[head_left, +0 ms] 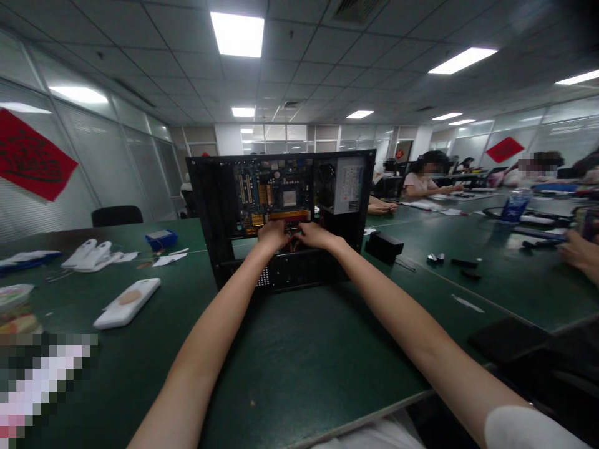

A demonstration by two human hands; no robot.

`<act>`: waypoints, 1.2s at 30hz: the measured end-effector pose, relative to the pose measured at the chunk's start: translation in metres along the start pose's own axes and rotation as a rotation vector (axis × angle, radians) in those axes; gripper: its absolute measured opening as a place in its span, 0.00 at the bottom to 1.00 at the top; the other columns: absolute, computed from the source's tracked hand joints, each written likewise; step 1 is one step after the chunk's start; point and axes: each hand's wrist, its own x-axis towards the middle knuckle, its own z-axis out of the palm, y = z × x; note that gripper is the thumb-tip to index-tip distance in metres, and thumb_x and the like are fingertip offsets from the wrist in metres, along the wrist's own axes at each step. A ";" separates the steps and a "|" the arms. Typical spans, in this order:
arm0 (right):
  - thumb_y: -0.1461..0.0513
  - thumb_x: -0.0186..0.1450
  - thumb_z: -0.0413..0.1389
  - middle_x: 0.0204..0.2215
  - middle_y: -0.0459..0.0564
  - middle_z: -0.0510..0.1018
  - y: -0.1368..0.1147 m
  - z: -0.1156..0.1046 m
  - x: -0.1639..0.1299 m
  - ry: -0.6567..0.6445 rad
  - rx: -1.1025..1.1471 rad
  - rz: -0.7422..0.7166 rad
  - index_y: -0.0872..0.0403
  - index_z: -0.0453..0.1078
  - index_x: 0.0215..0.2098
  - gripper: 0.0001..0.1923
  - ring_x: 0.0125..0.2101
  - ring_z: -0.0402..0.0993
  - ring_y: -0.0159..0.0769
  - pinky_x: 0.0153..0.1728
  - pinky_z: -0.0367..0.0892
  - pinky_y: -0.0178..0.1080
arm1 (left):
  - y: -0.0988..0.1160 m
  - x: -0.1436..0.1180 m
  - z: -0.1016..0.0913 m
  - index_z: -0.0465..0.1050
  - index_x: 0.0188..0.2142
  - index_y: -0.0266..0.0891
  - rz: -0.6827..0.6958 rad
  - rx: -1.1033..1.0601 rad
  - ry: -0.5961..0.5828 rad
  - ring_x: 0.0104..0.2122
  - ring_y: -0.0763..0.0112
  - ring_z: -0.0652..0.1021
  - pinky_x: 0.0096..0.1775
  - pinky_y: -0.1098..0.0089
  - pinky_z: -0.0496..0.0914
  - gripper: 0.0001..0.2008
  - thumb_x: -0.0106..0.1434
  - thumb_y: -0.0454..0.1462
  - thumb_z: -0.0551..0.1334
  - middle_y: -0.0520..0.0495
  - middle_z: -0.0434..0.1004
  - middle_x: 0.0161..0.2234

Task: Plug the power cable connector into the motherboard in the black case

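An open black computer case [285, 277] stands on the green table in front of me. Inside it a motherboard [255, 187] faces me, with a silver processor socket area [289, 198] and slots. The boxy power supply [347, 185] with its black fan sits at the upper right. My left hand [274, 236] is closed at the lower edge of the motherboard; its fingertips are hidden. Close beside it, my right hand [317, 236] has its fingers pinched near thin reddish wires [293, 241]. What either hand holds is too small to make out.
Left on the table lie a white device [128, 304], white objects [91, 255] and a blue box [161, 239]. To the right are a black box [384, 247], small black parts [464, 263] and a blue bottle [513, 206]. Other people sit further right; one hand [580, 249] reaches in.
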 end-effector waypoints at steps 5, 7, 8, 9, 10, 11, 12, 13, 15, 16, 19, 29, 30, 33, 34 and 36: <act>0.59 0.75 0.52 0.53 0.63 0.80 -0.001 -0.002 -0.003 -0.005 0.019 -0.002 0.59 0.72 0.54 0.15 0.52 0.77 0.47 0.46 0.67 0.36 | -0.001 0.000 0.000 0.76 0.54 0.43 0.006 -0.032 0.004 0.52 0.53 0.80 0.49 0.61 0.74 0.17 0.67 0.42 0.61 0.41 0.81 0.52; 0.59 0.74 0.53 0.53 0.63 0.79 -0.001 -0.001 -0.003 0.000 0.032 -0.001 0.59 0.72 0.54 0.15 0.53 0.77 0.46 0.47 0.67 0.35 | 0.000 -0.001 -0.002 0.76 0.54 0.43 -0.010 -0.034 -0.012 0.52 0.53 0.80 0.49 0.61 0.74 0.18 0.66 0.41 0.61 0.41 0.81 0.52; 0.58 0.74 0.54 0.53 0.63 0.79 -0.001 -0.001 -0.002 0.002 0.038 0.000 0.59 0.72 0.54 0.15 0.53 0.77 0.46 0.47 0.66 0.35 | 0.000 -0.001 -0.003 0.75 0.54 0.43 -0.016 -0.035 -0.020 0.52 0.53 0.80 0.49 0.61 0.74 0.18 0.66 0.41 0.61 0.41 0.81 0.51; 0.58 0.74 0.54 0.53 0.63 0.80 -0.001 0.000 -0.002 0.004 0.042 0.001 0.59 0.72 0.54 0.15 0.53 0.77 0.46 0.48 0.66 0.35 | 0.000 -0.001 -0.003 0.75 0.55 0.43 -0.022 -0.035 -0.029 0.51 0.53 0.80 0.49 0.60 0.74 0.18 0.66 0.41 0.61 0.41 0.82 0.51; 0.58 0.74 0.55 0.53 0.63 0.80 0.000 0.000 -0.001 0.007 0.046 0.001 0.59 0.72 0.54 0.16 0.52 0.77 0.46 0.48 0.66 0.35 | 0.000 -0.001 -0.004 0.75 0.54 0.43 -0.028 -0.034 -0.036 0.51 0.53 0.80 0.49 0.60 0.74 0.18 0.66 0.41 0.62 0.41 0.82 0.51; 0.58 0.73 0.55 0.53 0.63 0.80 0.000 0.001 0.000 0.009 0.049 0.001 0.59 0.72 0.54 0.16 0.52 0.77 0.46 0.49 0.66 0.35 | 0.000 -0.001 -0.004 0.76 0.54 0.43 -0.032 -0.030 -0.041 0.52 0.53 0.80 0.49 0.60 0.74 0.18 0.66 0.41 0.62 0.41 0.82 0.51; 0.57 0.74 0.55 0.53 0.63 0.79 0.001 0.001 0.000 0.012 0.051 0.000 0.59 0.72 0.54 0.16 0.52 0.77 0.45 0.49 0.66 0.35 | -0.001 0.000 -0.004 0.76 0.54 0.43 -0.034 -0.025 -0.046 0.52 0.52 0.80 0.49 0.60 0.75 0.17 0.66 0.40 0.62 0.41 0.82 0.50; 0.57 0.74 0.55 0.53 0.62 0.79 0.001 0.001 0.000 0.013 0.051 -0.001 0.59 0.72 0.54 0.16 0.52 0.77 0.45 0.49 0.66 0.35 | -0.001 0.000 -0.004 0.77 0.53 0.43 -0.035 -0.020 -0.049 0.52 0.53 0.80 0.49 0.59 0.74 0.17 0.66 0.40 0.62 0.41 0.82 0.50; 0.57 0.73 0.55 0.53 0.62 0.80 0.001 0.001 0.000 0.015 0.051 -0.001 0.59 0.72 0.55 0.17 0.52 0.77 0.45 0.49 0.66 0.35 | -0.001 0.000 -0.004 0.78 0.52 0.43 -0.038 -0.019 -0.057 0.52 0.53 0.80 0.50 0.60 0.74 0.16 0.66 0.40 0.62 0.41 0.82 0.50; 0.56 0.73 0.56 0.53 0.63 0.80 0.001 0.001 -0.001 0.016 0.050 0.000 0.59 0.72 0.55 0.17 0.52 0.77 0.45 0.49 0.66 0.35 | -0.001 0.000 -0.005 0.79 0.52 0.43 -0.038 -0.022 -0.057 0.52 0.53 0.80 0.50 0.60 0.74 0.16 0.66 0.41 0.62 0.41 0.82 0.50; 0.57 0.73 0.56 0.53 0.63 0.80 0.001 0.001 -0.001 0.024 0.043 0.002 0.59 0.73 0.55 0.17 0.52 0.77 0.45 0.49 0.66 0.35 | 0.000 -0.002 -0.006 0.80 0.50 0.43 -0.023 -0.024 -0.044 0.52 0.53 0.80 0.51 0.59 0.74 0.15 0.68 0.41 0.59 0.40 0.82 0.49; 0.65 0.72 0.49 0.48 0.63 0.82 0.005 -0.003 0.008 0.106 0.002 0.034 0.60 0.79 0.48 0.17 0.47 0.79 0.44 0.45 0.66 0.36 | 0.003 -0.007 -0.009 0.80 0.51 0.37 -0.020 0.097 -0.022 0.51 0.50 0.80 0.50 0.57 0.75 0.16 0.70 0.41 0.59 0.34 0.81 0.50; 0.64 0.72 0.49 0.47 0.62 0.83 0.005 -0.002 0.009 0.110 0.001 0.032 0.59 0.79 0.48 0.17 0.47 0.79 0.44 0.44 0.66 0.36 | 0.002 -0.007 -0.009 0.80 0.51 0.38 -0.020 0.099 -0.020 0.51 0.50 0.80 0.50 0.57 0.75 0.16 0.71 0.42 0.59 0.34 0.81 0.50; 0.64 0.72 0.49 0.47 0.61 0.83 0.006 -0.001 0.010 0.118 -0.012 0.025 0.58 0.80 0.47 0.17 0.46 0.80 0.43 0.42 0.66 0.35 | -0.001 -0.006 -0.011 0.81 0.50 0.39 0.000 0.112 -0.019 0.50 0.51 0.81 0.49 0.58 0.75 0.16 0.71 0.43 0.59 0.35 0.82 0.49; 0.64 0.72 0.49 0.47 0.60 0.83 0.006 -0.001 0.010 0.118 -0.019 0.023 0.57 0.80 0.47 0.16 0.46 0.80 0.42 0.41 0.66 0.35 | -0.002 -0.005 -0.012 0.81 0.49 0.39 0.008 0.118 -0.024 0.49 0.51 0.81 0.48 0.58 0.75 0.16 0.72 0.42 0.58 0.35 0.82 0.48; 0.63 0.72 0.50 0.47 0.59 0.83 0.006 -0.001 0.011 0.116 -0.033 0.021 0.56 0.80 0.47 0.16 0.46 0.80 0.42 0.41 0.66 0.34 | -0.002 -0.006 -0.014 0.82 0.49 0.38 0.025 0.137 -0.020 0.49 0.50 0.81 0.48 0.57 0.75 0.16 0.72 0.43 0.58 0.34 0.82 0.47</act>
